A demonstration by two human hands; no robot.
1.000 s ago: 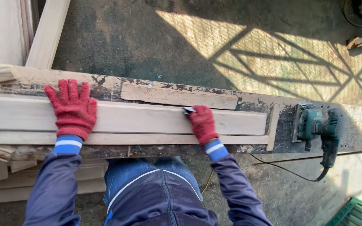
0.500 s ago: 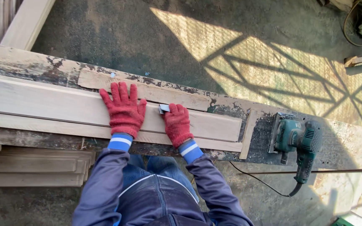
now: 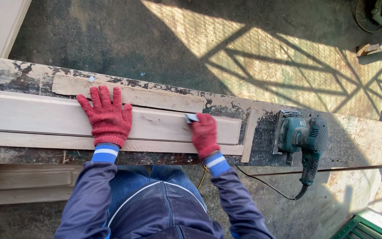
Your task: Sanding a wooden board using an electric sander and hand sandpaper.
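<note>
Both hands wear red knit gloves. My left hand [image 3: 107,116] lies flat, fingers spread, on a long pale wooden board [image 3: 32,116] that rests on a worn workbench [image 3: 359,137]. My right hand [image 3: 204,134] is closed around a small grey sanding piece [image 3: 191,117] and presses it against the board's far edge, near the board's right end. A thinner wooden strip [image 3: 155,96] lies just behind the board.
A green electric sander [image 3: 303,140] sits on the bench to the right, its black cord [image 3: 266,186] hanging off the front edge. A short wood stop [image 3: 249,135] stands across the board's end. More planks [image 3: 23,181] are stacked under the bench. Concrete floor lies beyond.
My right hand has slid right along the board's far edge with the sanding piece. My left hand moved from far left toward the middle, then stayed flat on the board.
</note>
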